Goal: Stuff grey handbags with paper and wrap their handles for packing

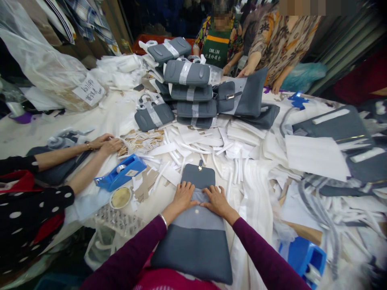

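A grey two-tone bag [193,237] lies flat on the table in front of me, its flap [198,176] opened away from me with a small metal clasp at the far end. My left hand [182,196] rests on the bag just below the flap, fingers spread flat. My right hand [217,200] lies beside it on the same spot, fingers also flat and apart. Neither hand grips anything. Both sleeves are dark purple.
A blue tape dispenser [121,172] and a small round tin [120,197] sit to my left. Stacked grey bags [189,86] stand at the far middle amid white paper strips [211,145]. One person's hands [104,144] work at left; two people stand at the far side. Another blue dispenser [306,255] is at right.
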A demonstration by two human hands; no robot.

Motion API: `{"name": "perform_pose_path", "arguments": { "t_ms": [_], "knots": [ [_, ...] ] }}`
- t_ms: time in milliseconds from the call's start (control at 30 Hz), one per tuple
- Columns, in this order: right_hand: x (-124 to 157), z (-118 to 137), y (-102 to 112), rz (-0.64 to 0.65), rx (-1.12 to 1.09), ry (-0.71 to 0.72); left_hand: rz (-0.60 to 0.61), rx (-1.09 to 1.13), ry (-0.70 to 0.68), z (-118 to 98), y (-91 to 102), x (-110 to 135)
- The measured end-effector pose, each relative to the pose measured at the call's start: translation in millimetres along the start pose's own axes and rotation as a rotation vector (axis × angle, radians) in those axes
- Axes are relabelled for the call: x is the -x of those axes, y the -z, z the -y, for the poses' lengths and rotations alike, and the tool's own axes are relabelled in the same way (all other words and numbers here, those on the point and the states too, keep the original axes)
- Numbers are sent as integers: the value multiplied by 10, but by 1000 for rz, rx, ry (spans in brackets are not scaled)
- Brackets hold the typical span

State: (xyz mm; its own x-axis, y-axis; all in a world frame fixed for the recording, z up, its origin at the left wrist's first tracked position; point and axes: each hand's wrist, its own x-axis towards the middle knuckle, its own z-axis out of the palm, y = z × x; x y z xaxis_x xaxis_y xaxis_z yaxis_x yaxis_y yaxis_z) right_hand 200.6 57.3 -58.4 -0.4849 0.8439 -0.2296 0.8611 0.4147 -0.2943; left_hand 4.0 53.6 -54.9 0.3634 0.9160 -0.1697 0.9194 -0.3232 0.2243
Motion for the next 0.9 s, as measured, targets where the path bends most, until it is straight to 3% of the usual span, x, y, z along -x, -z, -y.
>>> {"name": "perform_pose_path", "arguments": {
  "t_ms": [233,400,533,667,733,900],
  "knots": [
    [-46,-158,-55,93,-122,-39,51,100,-54,16,137,13],
    [-14,-183,-119,40,-266,-166,73,155,-147,56,146,44],
    [13,-186,-161,-59,-252,-339,115,173,-221,141,77,34],
    [60,-331,-161,-215,-166,-658,126,223,-217,172,36,27],
    [96,-450,-145,-212,-146,-771,120,230,-209,168,40,35],
    [109,-662,8,-175,-168,-798,110,252,-214,173,50,66]
  ]
}}
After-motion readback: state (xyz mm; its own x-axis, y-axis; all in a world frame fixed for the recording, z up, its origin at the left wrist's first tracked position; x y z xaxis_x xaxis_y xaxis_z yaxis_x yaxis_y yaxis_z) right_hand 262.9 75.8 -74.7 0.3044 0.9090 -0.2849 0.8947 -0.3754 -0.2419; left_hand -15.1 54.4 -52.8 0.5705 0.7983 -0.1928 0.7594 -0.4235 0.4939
